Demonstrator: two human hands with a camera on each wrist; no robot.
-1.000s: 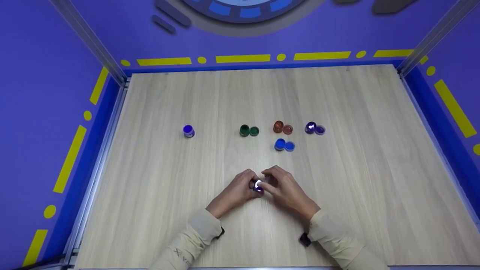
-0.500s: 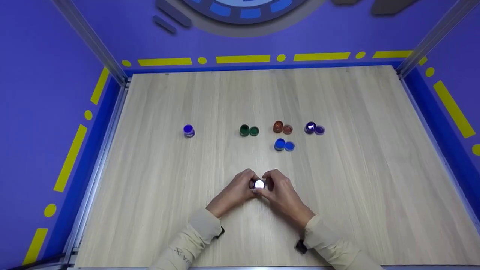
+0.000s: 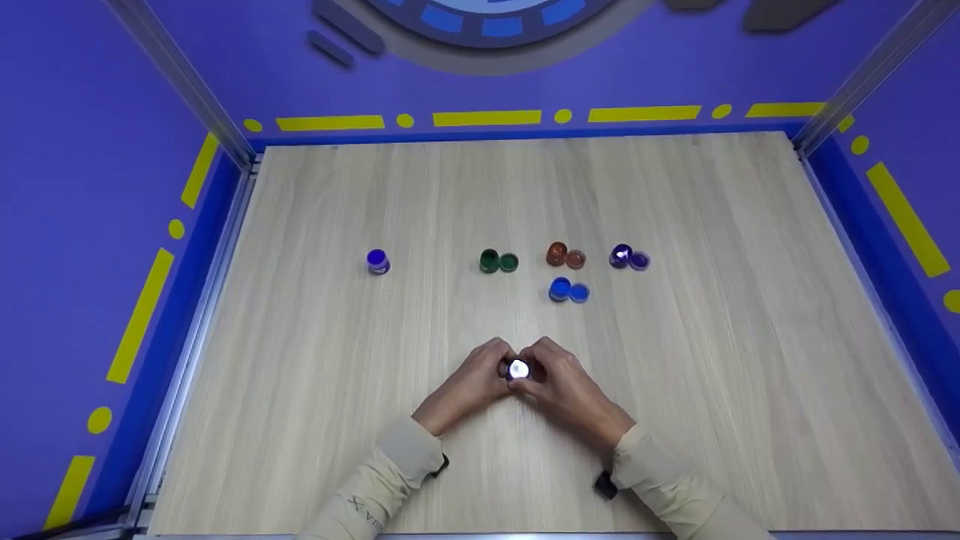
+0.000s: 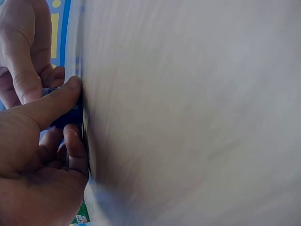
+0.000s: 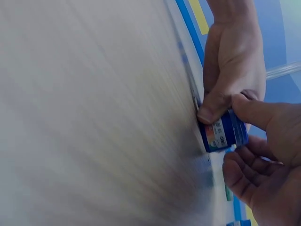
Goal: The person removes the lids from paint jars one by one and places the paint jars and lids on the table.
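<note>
Between both hands, low over the table, is a small dark blue paint jar (image 3: 518, 369) with a pale label (image 5: 218, 134). Its top catches a white glare in the head view. My left hand (image 3: 474, 379) grips the jar's body, thumb along the side facing me. On the right, my right hand (image 3: 570, 386) pinches the clear-edged lid (image 5: 241, 128) between thumb and fingers. In the left wrist view the left thumb (image 4: 56, 104) covers much of the jar, so its label is hidden there.
A green jar (image 3: 489, 260), an orange-brown jar (image 3: 556, 253), a blue jar (image 3: 559, 289) and a purple jar (image 3: 620, 255) stand beyond my hands, each with a small round lid beside it. Farther left stands a lone purple jar (image 3: 377, 262). Blue-purple walls (image 3: 480, 90) enclose the wooden table (image 3: 337, 315).
My right hand has shifted its thumb and fingers from over the jar's top to around the lid's rim, close against the left hand. The left hand and the other jars stay put.
</note>
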